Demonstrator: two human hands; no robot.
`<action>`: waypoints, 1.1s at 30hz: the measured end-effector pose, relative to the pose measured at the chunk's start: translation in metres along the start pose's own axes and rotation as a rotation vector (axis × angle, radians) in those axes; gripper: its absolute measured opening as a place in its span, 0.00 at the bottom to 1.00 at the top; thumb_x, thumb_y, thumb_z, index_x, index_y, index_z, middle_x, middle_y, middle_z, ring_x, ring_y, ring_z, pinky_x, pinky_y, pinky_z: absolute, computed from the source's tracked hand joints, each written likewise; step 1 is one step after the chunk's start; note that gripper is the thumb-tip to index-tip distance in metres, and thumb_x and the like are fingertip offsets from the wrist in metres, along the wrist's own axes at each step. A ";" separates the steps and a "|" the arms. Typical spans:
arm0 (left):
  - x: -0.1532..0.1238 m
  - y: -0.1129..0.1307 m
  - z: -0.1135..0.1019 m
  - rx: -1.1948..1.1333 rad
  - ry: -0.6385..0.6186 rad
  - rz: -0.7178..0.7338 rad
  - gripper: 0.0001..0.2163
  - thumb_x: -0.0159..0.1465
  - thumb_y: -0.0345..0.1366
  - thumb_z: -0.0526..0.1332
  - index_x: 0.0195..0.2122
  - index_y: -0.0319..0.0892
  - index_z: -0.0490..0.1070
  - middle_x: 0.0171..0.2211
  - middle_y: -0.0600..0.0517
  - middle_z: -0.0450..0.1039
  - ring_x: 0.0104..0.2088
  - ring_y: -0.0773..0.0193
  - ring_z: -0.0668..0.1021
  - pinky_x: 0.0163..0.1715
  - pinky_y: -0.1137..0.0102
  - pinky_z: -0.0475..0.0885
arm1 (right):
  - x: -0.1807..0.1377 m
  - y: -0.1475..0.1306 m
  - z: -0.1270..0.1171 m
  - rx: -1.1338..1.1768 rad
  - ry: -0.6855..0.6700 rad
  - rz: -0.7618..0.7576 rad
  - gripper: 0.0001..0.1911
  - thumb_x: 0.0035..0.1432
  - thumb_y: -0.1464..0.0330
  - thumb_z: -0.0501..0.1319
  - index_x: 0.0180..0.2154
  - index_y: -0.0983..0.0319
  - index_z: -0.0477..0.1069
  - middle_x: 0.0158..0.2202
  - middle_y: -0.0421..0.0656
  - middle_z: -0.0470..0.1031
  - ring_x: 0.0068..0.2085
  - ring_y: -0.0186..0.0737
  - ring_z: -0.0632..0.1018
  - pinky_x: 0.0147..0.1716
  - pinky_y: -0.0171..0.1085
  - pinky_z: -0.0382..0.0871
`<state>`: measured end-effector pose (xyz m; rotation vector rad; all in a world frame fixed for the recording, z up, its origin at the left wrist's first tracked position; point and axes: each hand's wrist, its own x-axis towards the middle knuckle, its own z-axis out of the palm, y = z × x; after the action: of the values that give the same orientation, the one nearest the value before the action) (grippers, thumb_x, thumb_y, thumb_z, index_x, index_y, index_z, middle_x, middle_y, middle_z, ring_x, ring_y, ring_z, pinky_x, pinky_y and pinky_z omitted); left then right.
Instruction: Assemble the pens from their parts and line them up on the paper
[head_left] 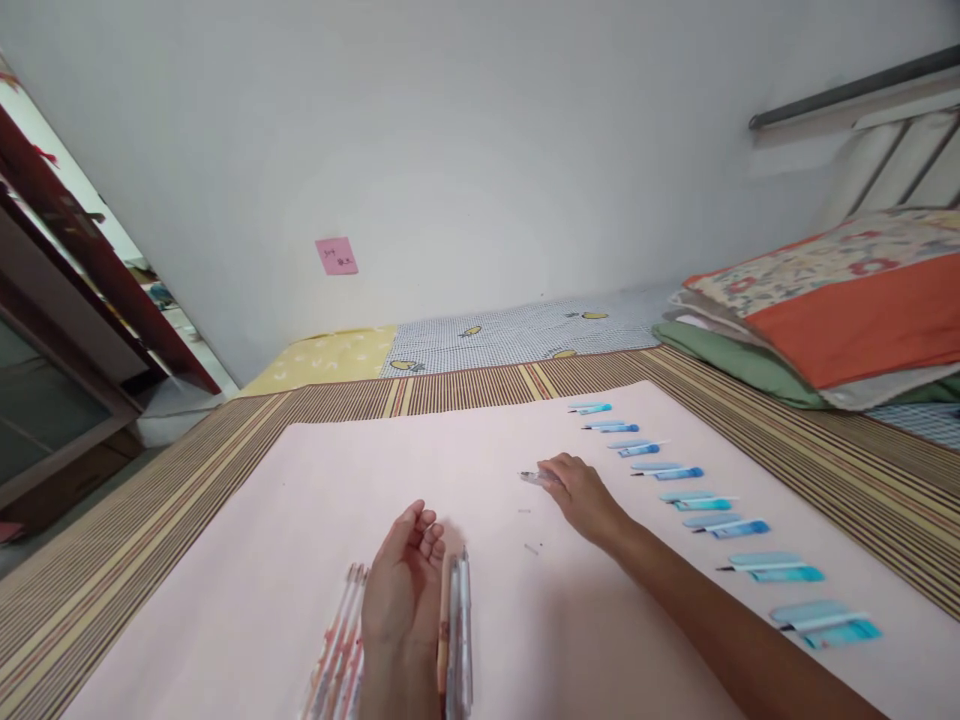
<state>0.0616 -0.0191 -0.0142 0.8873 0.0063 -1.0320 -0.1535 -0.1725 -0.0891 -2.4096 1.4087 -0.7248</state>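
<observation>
Our right hand [576,488] pinches a see-through pen piece [534,478] below and right of the frame's middle, our left hand [403,585] is loosely open and empty at lower middle, and we seem busy with this one piece, so next likely needs a careful grip.

Pens [335,645] lie at the front of the sheet [292,530], pen parts [785,574] along its right, bedding [862,310] beyond.

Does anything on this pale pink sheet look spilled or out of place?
Yes: a few tiny grey slivers lie loose on the pale pink sheet, between the left hand and right hand. They look stray against the orderly row of blue pen parts; too small to identify.
</observation>
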 end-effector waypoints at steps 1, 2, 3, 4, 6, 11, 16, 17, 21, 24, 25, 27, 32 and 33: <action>0.000 0.000 0.000 0.000 -0.003 -0.001 0.07 0.64 0.24 0.57 0.34 0.33 0.75 0.26 0.49 0.74 0.23 0.70 0.77 0.21 0.78 0.73 | -0.003 0.003 -0.003 0.016 0.008 0.014 0.15 0.65 0.71 0.53 0.50 0.60 0.72 0.48 0.47 0.75 0.49 0.43 0.73 0.49 0.38 0.63; 0.000 0.000 0.000 -0.001 -0.007 0.000 0.07 0.64 0.24 0.57 0.34 0.33 0.75 0.26 0.49 0.74 0.23 0.70 0.77 0.21 0.78 0.73 | -0.005 0.007 -0.005 0.031 0.018 0.033 0.17 0.64 0.72 0.53 0.52 0.61 0.71 0.50 0.48 0.75 0.51 0.43 0.73 0.50 0.39 0.63; 0.000 0.000 -0.001 -0.002 -0.010 0.000 0.07 0.64 0.24 0.57 0.34 0.33 0.75 0.26 0.49 0.74 0.23 0.70 0.77 0.21 0.78 0.73 | -0.007 0.011 -0.007 0.043 0.030 0.054 0.18 0.63 0.73 0.53 0.53 0.62 0.71 0.51 0.48 0.74 0.52 0.43 0.73 0.51 0.39 0.63; 0.000 -0.001 -0.001 -0.003 -0.012 0.000 0.07 0.64 0.24 0.57 0.34 0.33 0.75 0.26 0.49 0.74 0.23 0.70 0.77 0.21 0.78 0.73 | -0.009 0.014 -0.009 0.054 0.039 0.072 0.19 0.63 0.74 0.53 0.53 0.63 0.71 0.52 0.49 0.74 0.52 0.43 0.73 0.52 0.39 0.63; -0.001 -0.001 -0.001 -0.005 -0.015 -0.004 0.06 0.64 0.24 0.57 0.35 0.33 0.75 0.26 0.49 0.74 0.23 0.70 0.76 0.21 0.78 0.73 | -0.011 0.019 -0.012 0.071 0.049 0.095 0.18 0.62 0.74 0.52 0.52 0.63 0.71 0.52 0.49 0.75 0.52 0.43 0.74 0.53 0.39 0.64; -0.001 0.000 0.001 -0.010 -0.012 -0.009 0.07 0.64 0.24 0.57 0.34 0.33 0.75 0.26 0.49 0.74 0.23 0.70 0.76 0.21 0.78 0.73 | -0.013 0.017 -0.018 0.068 0.049 0.092 0.18 0.61 0.74 0.53 0.51 0.63 0.71 0.51 0.48 0.75 0.52 0.42 0.75 0.52 0.37 0.64; 0.001 0.002 0.001 -0.023 0.005 0.000 0.07 0.64 0.23 0.57 0.34 0.33 0.74 0.25 0.49 0.74 0.22 0.70 0.76 0.21 0.78 0.73 | -0.014 0.009 -0.022 0.002 0.027 0.062 0.10 0.57 0.75 0.57 0.41 0.62 0.72 0.44 0.46 0.75 0.45 0.41 0.75 0.44 0.36 0.64; 0.001 0.002 0.001 -0.026 0.005 0.001 0.07 0.64 0.23 0.57 0.34 0.33 0.74 0.25 0.49 0.74 0.22 0.70 0.76 0.21 0.78 0.73 | -0.015 0.007 -0.022 -0.017 0.025 0.060 0.09 0.56 0.75 0.57 0.38 0.62 0.71 0.43 0.45 0.75 0.43 0.41 0.74 0.42 0.36 0.64; 0.001 0.001 0.000 -0.029 0.002 0.000 0.07 0.64 0.23 0.57 0.34 0.33 0.75 0.25 0.49 0.74 0.23 0.70 0.77 0.22 0.78 0.73 | -0.019 0.000 -0.025 -0.097 0.027 0.054 0.05 0.54 0.76 0.58 0.32 0.61 0.68 0.38 0.44 0.73 0.39 0.42 0.72 0.39 0.37 0.60; 0.002 0.001 0.000 -0.029 0.006 -0.005 0.07 0.64 0.23 0.57 0.34 0.33 0.75 0.25 0.49 0.74 0.22 0.70 0.76 0.22 0.78 0.73 | -0.025 -0.006 -0.031 -0.144 0.021 0.056 0.05 0.53 0.76 0.59 0.30 0.62 0.67 0.37 0.45 0.72 0.39 0.42 0.71 0.38 0.37 0.59; 0.002 0.000 0.000 -0.028 0.004 -0.008 0.07 0.64 0.23 0.57 0.34 0.33 0.74 0.25 0.49 0.74 0.22 0.70 0.76 0.22 0.78 0.73 | -0.027 -0.007 -0.033 -0.158 0.017 0.059 0.04 0.53 0.76 0.59 0.29 0.62 0.67 0.37 0.46 0.72 0.39 0.43 0.70 0.37 0.37 0.58; 0.002 -0.001 0.000 -0.026 -0.004 -0.016 0.07 0.64 0.23 0.57 0.34 0.33 0.74 0.25 0.49 0.74 0.22 0.70 0.76 0.21 0.78 0.73 | -0.034 -0.011 -0.037 -0.183 0.000 0.065 0.05 0.54 0.76 0.57 0.28 0.62 0.67 0.36 0.47 0.71 0.38 0.44 0.70 0.36 0.38 0.57; 0.002 -0.003 0.000 -0.032 -0.010 -0.023 0.07 0.64 0.23 0.56 0.35 0.32 0.74 0.25 0.49 0.74 0.22 0.69 0.77 0.21 0.78 0.73 | -0.051 -0.018 -0.040 -0.183 -0.066 0.096 0.11 0.59 0.77 0.52 0.28 0.62 0.68 0.34 0.46 0.70 0.36 0.42 0.71 0.33 0.37 0.56; 0.002 -0.004 -0.001 -0.033 -0.011 -0.025 0.07 0.64 0.23 0.56 0.35 0.32 0.74 0.25 0.49 0.74 0.22 0.69 0.77 0.21 0.78 0.73 | -0.054 -0.020 -0.041 -0.173 -0.075 0.106 0.12 0.59 0.77 0.51 0.28 0.62 0.68 0.33 0.45 0.70 0.35 0.41 0.71 0.33 0.36 0.56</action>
<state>0.0601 -0.0208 -0.0175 0.8535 0.0247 -1.0570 -0.1827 -0.1149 -0.0609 -2.4379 1.6137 -0.5010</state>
